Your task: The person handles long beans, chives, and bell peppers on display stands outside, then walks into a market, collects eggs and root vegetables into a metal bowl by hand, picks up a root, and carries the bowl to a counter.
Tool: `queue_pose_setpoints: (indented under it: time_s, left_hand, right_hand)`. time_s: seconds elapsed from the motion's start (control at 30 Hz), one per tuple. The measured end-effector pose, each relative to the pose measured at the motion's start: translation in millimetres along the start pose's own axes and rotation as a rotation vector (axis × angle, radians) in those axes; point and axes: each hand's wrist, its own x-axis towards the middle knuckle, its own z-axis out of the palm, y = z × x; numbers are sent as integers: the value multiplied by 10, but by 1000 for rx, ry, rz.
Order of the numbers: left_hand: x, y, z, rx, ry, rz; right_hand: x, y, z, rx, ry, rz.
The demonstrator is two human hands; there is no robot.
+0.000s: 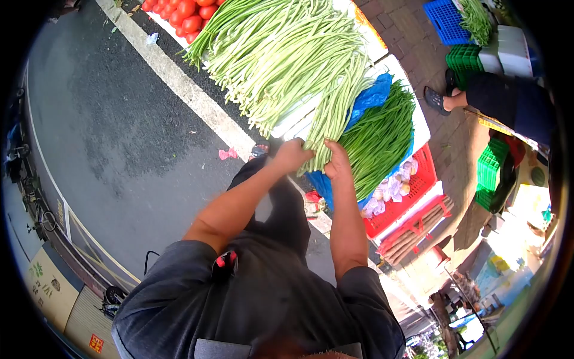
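A bunch of long beans point(335, 110) hangs off the near end of a big pale-green pile of long beans point(287, 54). My left hand point(293, 155) is closed around the left side of the bunch's ends. On the right side of the same ends, my right hand point(338, 160) grips with its thumb on top. The pile lies on a white foam box point(287, 122). Right beside my right hand is a heap of thin dark-green leafy stalks point(382, 137), probably chives, on blue plastic point(372, 99).
Red tomatoes point(188, 15) sit at the far left end of the stall. Wrapped pale produce fills part of a red crate point(424, 173), with brown root-like sticks point(412, 233) nearby. A person's sandalled foot point(442, 100) stands at right near green crates point(463, 60). A white road line point(191, 90) crosses the asphalt.
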Motion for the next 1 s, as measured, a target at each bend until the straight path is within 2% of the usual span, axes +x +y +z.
queue_pose_setpoints:
  time_s: [0.1, 0.2, 0.3, 0.4, 0.47, 0.5, 0.53, 0.6, 0.63, 0.73, 1.0]
  left_hand:
    - [-17, -83, -6, 17, -25, 27]
    - [-30, 139, -287, 173, -166, 4]
    - [171, 162, -513, 23, -331, -109]
    - [536, -147, -239, -79, 123, 141]
    - [621, -13, -135, 142, 289, 144]
    - [783, -184, 60, 189, 384, 203]
    - [797, -50, 31, 247, 333, 65]
    - [1131, -267, 219, 320, 277, -119]
    - [1138, -233, 244, 363, 294, -161]
    - [1180, -139, 326, 517, 352, -228]
    - [1375, -318, 511, 385, 539, -294]
  right_hand:
    - [-71, -18, 101, -22, -26, -21]
    - [101, 161, 0, -40, 29, 36]
    - [158, 219, -138, 54, -40, 80]
    - [199, 188, -251, 108, -78, 142]
    - [118, 87, -304, 112, -60, 168]
    - [31, -15, -281, 115, -60, 163]
    - [-65, -109, -251, 120, -60, 160]
    - [-192, -280, -275, 128, -95, 169]
    - [-194, -310, -331, 103, -105, 145]
    - [-211, -400, -411, 143, -174, 202]
    - [-303, -473, -382, 237, -168, 174]
